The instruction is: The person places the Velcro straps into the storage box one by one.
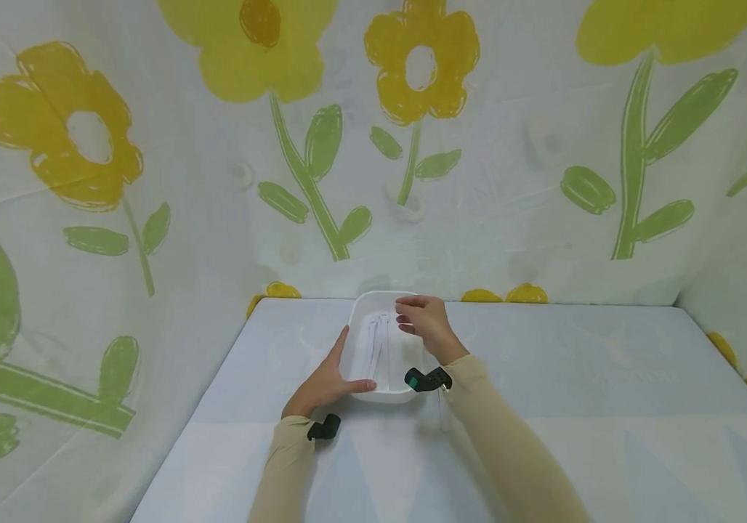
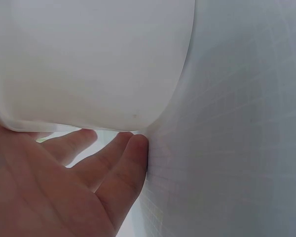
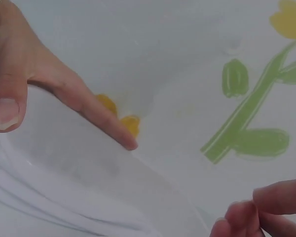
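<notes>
A white rectangular tray (image 1: 400, 398) with rounded corners and raised walls stands on the table, its far end near the back edge. In it lie long thin white strips (image 1: 378, 341), side by side lengthwise; their kind is unclear. My left hand (image 1: 328, 379) holds the tray at its near left corner, the thumb over the rim and the fingers along the outer left wall. Over the tray's far right part hovers my right hand (image 1: 427, 323), fingers loosely bent toward the thumb. Nothing shows between the right fingertips (image 3: 240, 215) in the right wrist view.
The pale table (image 1: 543, 378) reaches back to a white curtain (image 1: 491, 181) printed with yellow flowers, which also hangs along both sides. A dark camera sits on each wrist, the right wrist camera (image 1: 429, 379) overlapping the tray's near right corner in the head view.
</notes>
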The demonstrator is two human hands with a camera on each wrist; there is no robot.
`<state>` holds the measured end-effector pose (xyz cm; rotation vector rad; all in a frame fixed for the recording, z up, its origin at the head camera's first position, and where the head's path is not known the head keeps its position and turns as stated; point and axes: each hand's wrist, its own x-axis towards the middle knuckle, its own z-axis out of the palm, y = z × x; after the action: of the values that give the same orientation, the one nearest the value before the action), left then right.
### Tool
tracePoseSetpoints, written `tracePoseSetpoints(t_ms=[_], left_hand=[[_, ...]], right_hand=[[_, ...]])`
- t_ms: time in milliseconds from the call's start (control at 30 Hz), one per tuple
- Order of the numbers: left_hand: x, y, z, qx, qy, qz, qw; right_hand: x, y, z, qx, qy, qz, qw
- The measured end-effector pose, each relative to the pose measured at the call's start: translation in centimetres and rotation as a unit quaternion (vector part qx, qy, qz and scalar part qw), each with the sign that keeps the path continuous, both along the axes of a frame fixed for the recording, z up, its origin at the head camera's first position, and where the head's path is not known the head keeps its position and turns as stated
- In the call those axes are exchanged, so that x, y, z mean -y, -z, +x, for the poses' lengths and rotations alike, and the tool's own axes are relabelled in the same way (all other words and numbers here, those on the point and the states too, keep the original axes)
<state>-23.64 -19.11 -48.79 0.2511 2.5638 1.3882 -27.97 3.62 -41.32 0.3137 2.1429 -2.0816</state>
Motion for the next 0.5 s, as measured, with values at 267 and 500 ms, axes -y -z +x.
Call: tracePoseSetpoints(t_ms=[267, 500], left_hand=[[0.3, 0.0, 0.1, 0.0, 0.004, -0.009, 1.0], [0.4, 0.0, 0.0, -0.001, 0.004, -0.009, 1.0]], right_hand=[[-2.4, -0.4, 1.0, -0.021, 0.015, 0.002, 0.9997], [-4.4, -0.2, 2.0, -0.022, 0.03, 0.022, 0.9991]])
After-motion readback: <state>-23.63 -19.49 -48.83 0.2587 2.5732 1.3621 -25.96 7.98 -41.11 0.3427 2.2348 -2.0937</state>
